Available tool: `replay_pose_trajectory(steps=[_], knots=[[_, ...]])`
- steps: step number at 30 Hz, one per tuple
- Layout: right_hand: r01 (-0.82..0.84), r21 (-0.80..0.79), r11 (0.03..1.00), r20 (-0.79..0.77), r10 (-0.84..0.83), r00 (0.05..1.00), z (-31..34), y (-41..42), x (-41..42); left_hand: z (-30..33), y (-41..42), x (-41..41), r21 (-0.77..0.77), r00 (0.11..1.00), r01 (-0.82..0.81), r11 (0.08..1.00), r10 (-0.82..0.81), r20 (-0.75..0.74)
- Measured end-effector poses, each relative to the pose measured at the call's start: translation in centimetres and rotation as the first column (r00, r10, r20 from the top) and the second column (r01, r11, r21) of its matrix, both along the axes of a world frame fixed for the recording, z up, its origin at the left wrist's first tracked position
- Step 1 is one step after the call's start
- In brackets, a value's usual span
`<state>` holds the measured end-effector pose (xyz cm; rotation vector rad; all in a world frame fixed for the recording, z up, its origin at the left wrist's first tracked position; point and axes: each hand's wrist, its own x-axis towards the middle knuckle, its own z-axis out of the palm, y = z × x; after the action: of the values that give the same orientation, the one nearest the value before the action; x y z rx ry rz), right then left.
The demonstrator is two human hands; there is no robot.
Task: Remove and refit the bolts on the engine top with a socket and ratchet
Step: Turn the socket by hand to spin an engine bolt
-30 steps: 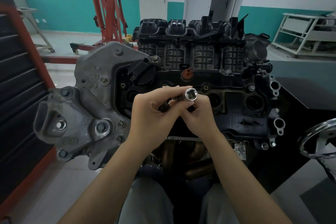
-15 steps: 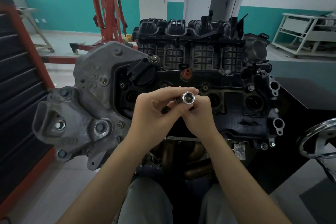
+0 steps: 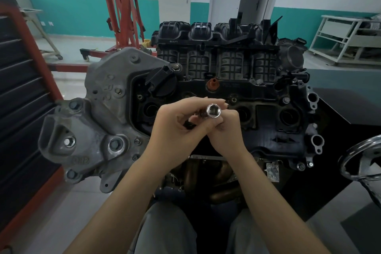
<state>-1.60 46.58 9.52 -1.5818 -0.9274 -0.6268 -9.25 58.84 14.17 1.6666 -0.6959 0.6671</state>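
A black engine top (image 3: 266, 121) with several small bolts, one of them (image 3: 234, 100) just past my fingers, stands in front of me. Above its middle I hold a chrome socket (image 3: 213, 110), its open end turned up toward the camera. My right hand (image 3: 224, 130) pinches the socket from below. My left hand (image 3: 177, 130) grips the dark ratchet (image 3: 188, 125), whose handle end shows under my fingers. The joint between socket and ratchet is mostly hidden by my fingers.
A grey cast bracket (image 3: 99, 121) with large bolts sticks out on the engine's left. A chrome handwheel (image 3: 362, 161) is at the right edge. A black and red tool cabinet (image 3: 22, 109) stands at left, a red engine hoist (image 3: 123, 12) behind.
Both hands with the socket and ratchet have dipped slightly and the socket has tilted a little; otherwise they stay above the engine's middle.
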Motion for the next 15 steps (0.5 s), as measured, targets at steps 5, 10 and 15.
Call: replay_pose_trajectory(steps=[5,10,15], knots=[[-0.006,0.024,1.0,0.009,0.006,1.0,0.01,-0.01,0.14,0.1,-0.13,-0.21,-0.009,0.981,-0.173,0.985,0.173,0.093],[-0.037,0.002,0.999,0.03,0.037,0.999,-0.14,-0.12,0.24,-0.12,0.34,-0.44,-0.085,0.999,0.049,0.995,-0.05,-0.01],[-0.011,0.013,1.0,-0.007,0.011,1.0,-0.28,-0.03,0.3,0.24,0.06,-0.3,-0.053,0.998,-0.038,0.998,0.041,0.038]])
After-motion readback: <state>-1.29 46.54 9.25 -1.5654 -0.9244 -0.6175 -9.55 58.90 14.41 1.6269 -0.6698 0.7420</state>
